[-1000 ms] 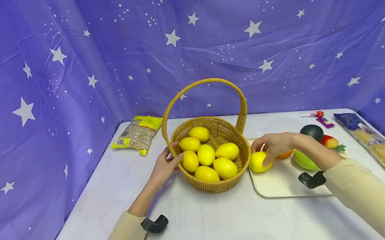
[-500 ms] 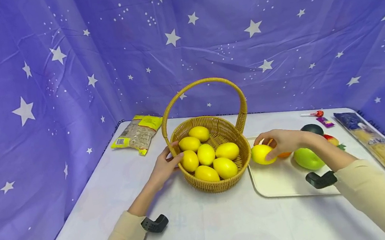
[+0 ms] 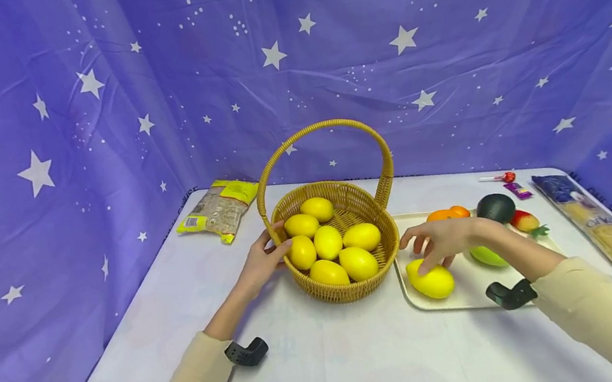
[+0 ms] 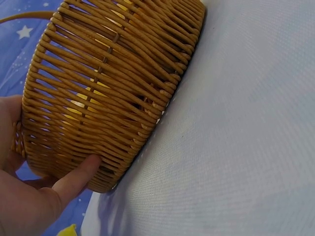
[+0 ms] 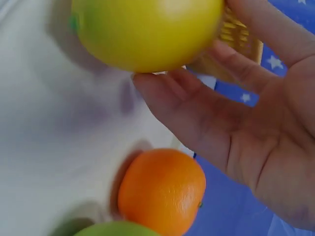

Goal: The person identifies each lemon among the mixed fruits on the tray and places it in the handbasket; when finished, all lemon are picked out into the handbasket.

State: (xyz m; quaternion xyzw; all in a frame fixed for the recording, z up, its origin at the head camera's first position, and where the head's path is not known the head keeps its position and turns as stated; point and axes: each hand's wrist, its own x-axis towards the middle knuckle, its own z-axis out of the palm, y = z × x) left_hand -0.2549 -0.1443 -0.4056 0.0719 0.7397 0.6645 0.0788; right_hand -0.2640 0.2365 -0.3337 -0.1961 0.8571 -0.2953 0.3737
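A round wicker basket (image 3: 382,232) with a tall arched handle stands mid-table and contains several yellow lemons (image 3: 328,243). My left hand (image 3: 261,260) grips its left rim; in the left wrist view a fingertip (image 4: 91,162) lies along the woven outer wall. To the right, another lemon (image 3: 434,280) is over the front left part of a cream tray (image 3: 440,302). Above it is my right hand (image 3: 444,241), fingers loosely bent and spread away from it, the thumb tip at its top. In the right wrist view the fingertips border the lemon's edge without wrapping round it.
On the tray lie orange fruits (image 3: 441,215), a dark green fruit (image 3: 495,208), a red-yellow fruit (image 3: 524,220) and a light green fruit (image 3: 488,256). Beyond it are a lollipop (image 3: 507,177), a purple sweet (image 3: 518,190) and a long packet (image 3: 603,231). A yellow-ended bag (image 3: 219,211) lies back left.
The lemon in my right hand first rose slightly rightward, then came down nearer the tray's front, out from between fingers and thumb. My left hand and the basket have stayed put.
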